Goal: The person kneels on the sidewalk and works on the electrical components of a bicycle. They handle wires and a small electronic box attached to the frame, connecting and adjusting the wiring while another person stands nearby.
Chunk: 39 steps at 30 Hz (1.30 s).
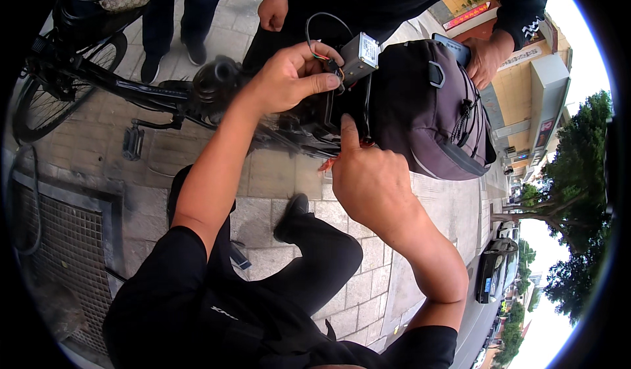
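Observation:
My left hand [292, 76] is closed, thumb and fingers pinching thin coloured wires [321, 57] beside a silver metal control box [360, 58]. A black cable [328, 14] loops up from the wires. The box sits tilted above a dark recess in the black electric bicycle [158, 93], next to a grey and black bag [420, 106]. My right hand [374, 178] reaches in from below with its index finger stretched toward the recess. Its other fingers are curled and partly hidden, and nothing shows in its grip.
Across the bicycle stands a person in dark clothes, with a hand [486, 60] holding a phone [453, 48] behind the bag. Another person's legs [181, 20] are at the far left. A metal grate [66, 250] lies near left; a pedal [133, 143] sticks out. A dark car [497, 270] is parked right.

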Each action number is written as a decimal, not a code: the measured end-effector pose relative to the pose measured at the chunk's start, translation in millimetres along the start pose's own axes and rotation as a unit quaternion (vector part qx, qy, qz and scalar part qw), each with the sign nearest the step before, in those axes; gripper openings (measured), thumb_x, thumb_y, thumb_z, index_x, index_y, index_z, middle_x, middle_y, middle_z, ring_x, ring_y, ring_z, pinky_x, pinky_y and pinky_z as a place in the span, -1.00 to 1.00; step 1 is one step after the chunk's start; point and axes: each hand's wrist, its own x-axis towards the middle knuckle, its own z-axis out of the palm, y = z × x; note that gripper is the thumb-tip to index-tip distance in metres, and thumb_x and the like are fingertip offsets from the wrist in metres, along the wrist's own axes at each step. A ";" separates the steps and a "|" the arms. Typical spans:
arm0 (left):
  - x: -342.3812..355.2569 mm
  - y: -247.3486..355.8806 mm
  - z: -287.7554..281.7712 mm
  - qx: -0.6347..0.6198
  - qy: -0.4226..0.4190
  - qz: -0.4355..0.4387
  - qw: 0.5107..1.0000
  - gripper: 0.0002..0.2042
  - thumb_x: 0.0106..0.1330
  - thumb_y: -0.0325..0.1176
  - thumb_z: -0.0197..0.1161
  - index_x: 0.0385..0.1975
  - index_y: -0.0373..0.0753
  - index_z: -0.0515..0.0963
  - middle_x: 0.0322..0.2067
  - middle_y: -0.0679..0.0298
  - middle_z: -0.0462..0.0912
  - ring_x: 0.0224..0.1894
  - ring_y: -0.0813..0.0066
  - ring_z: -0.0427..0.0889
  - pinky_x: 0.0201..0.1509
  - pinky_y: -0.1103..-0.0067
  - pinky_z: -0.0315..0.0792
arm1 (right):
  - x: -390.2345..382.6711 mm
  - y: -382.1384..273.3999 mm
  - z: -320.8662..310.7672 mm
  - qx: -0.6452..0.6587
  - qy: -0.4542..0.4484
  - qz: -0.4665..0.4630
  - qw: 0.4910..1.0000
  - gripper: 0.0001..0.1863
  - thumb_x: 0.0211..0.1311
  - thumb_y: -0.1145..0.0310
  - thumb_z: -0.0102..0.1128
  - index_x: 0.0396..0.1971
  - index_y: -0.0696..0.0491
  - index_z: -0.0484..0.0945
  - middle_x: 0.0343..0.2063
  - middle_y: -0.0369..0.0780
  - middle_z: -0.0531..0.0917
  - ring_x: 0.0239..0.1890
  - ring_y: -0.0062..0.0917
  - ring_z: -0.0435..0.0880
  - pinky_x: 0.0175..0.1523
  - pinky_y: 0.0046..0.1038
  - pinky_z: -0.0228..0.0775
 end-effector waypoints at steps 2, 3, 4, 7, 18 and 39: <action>-0.5 0.7 -0.7 0.005 0.000 0.000 1.000 -0.69 0.45 -0.45 0.42 0.11 -0.28 0.55 -0.13 0.34 0.72 -0.09 0.66 0.66 0.06 0.65 0.57 | 0.5 -0.5 1.4 -0.001 0.006 0.000 1.000 -0.39 0.26 0.39 0.20 0.30 0.34 0.46 -0.59 0.02 0.71 -0.58 -0.10 0.74 -0.41 -0.12 0.60; -0.5 1.1 -1.1 0.007 -0.002 -0.001 1.000 -0.69 0.45 -0.46 0.42 0.11 -0.28 0.55 -0.14 0.34 0.72 -0.09 0.67 0.66 0.06 0.65 0.57 | 0.7 -0.8 0.0 0.007 0.001 0.004 1.000 -0.39 0.26 0.38 0.20 0.29 0.34 0.46 -0.59 0.02 0.71 -0.58 -0.10 0.75 -0.41 -0.12 0.61; -0.9 1.2 -1.1 0.009 -0.003 -0.002 1.000 -0.69 0.45 -0.46 0.42 0.11 -0.28 0.55 -0.14 0.35 0.72 -0.09 0.67 0.66 0.05 0.66 0.57 | 0.6 -1.1 -2.3 0.015 -0.006 0.007 1.000 -0.39 0.26 0.38 0.21 0.29 0.35 0.46 -0.59 0.01 0.71 -0.58 -0.10 0.75 -0.40 -0.12 0.61; -1.7 2.3 0.4 0.009 0.005 -0.006 1.000 -0.70 0.44 -0.47 0.42 0.11 -0.27 0.55 -0.16 0.36 0.71 -0.11 0.69 0.65 0.02 0.68 0.56 | 0.5 1.7 0.1 0.037 -0.001 0.003 0.999 -0.39 0.26 0.36 0.23 0.28 0.35 0.45 -0.60 0.02 0.71 -0.56 -0.08 0.75 -0.38 -0.12 0.62; -1.5 -0.1 -1.6 0.017 0.001 0.012 1.000 -0.69 0.43 -0.47 0.44 0.10 -0.28 0.55 -0.18 0.37 0.69 -0.16 0.69 0.63 -0.06 0.69 0.54 | 17.5 7.9 1.5 0.187 -0.074 0.032 0.979 -0.53 0.25 0.36 0.18 0.04 0.42 0.50 -0.55 0.10 0.71 -0.47 -0.02 0.78 -0.29 -0.09 0.67; -4.0 4.6 -0.7 0.054 0.010 0.008 0.998 -0.72 0.46 -0.41 0.42 0.09 -0.29 0.58 -0.24 0.38 0.68 -0.22 0.70 0.62 -0.08 0.68 0.54 | 25.0 5.9 7.7 0.278 -0.069 0.087 0.954 -0.40 0.33 0.27 0.22 0.23 0.40 0.43 -0.50 0.19 0.71 -0.29 0.13 0.77 -0.06 0.02 0.61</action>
